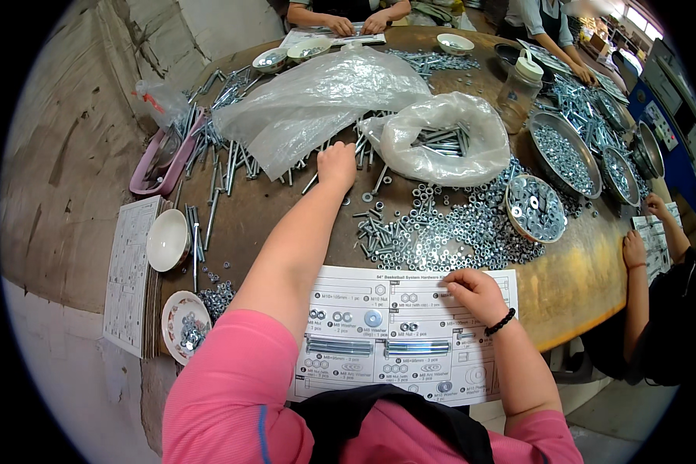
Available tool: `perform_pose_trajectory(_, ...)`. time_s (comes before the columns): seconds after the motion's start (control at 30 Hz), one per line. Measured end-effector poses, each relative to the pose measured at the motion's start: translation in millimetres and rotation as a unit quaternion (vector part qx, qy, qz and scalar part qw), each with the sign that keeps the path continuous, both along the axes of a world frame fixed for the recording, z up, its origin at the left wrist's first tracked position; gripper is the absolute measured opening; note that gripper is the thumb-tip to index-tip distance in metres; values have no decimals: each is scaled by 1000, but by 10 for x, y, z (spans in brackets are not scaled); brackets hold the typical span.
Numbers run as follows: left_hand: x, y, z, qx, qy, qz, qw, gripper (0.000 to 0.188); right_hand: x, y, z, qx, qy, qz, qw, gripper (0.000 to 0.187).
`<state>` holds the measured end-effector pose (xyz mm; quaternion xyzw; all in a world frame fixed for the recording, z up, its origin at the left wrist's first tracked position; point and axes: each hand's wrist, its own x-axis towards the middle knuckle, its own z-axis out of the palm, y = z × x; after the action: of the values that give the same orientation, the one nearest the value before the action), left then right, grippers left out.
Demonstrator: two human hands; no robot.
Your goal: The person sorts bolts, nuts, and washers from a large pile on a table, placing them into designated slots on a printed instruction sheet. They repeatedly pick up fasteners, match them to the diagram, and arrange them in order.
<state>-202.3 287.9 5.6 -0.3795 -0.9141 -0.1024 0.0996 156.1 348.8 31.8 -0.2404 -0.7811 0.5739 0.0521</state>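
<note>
My left hand point(337, 164) reaches out among long bolts point(231, 166) at the edge of a clear plastic bag point(317, 100). Its fingers are curled closed, and what they hold, if anything, is hidden. Nearer to me lies a printed hardware sheet point(348, 290) with nuts, washers and bolts laid on its drawings, among them a large washer point(373, 318) and pairs of long bolts point(417, 347). Over the sheet's upper right part is my right hand point(478, 300), a dark bead bracelet at its wrist. Its fingers are bent together at the tips; anything between them is too small to make out.
Loose nuts point(448, 240) are heaped beyond the sheet, beside an open bag of bolts point(475, 147) and a bowl of washers point(535, 209). Two bowls point(168, 240) and a stack of sheets point(127, 271) stand left, near a pink basket point(162, 182). Other people's hands point(634, 247) work around the table.
</note>
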Motion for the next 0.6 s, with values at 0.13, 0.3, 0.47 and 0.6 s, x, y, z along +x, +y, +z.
perform_pose_trajectory(0.13,37,-143,17,12,-28,-38,999,24,-2,7,-7,37,10,11,999,16)
perform_pose_trajectory(0.3,-125,-623,145,63,-23,-41,997,31,16,4,-54,33,22,0,999,14)
perform_pose_trajectory(0.47,-994,-1028,795,-118,17,72,990,40,20,13,-63,10,13,0,1000,14)
perform_pose_trajectory(0.6,-1597,-1029,1299,155,87,-24,984,60,11,17,26,5,-7,-1,1000,15)
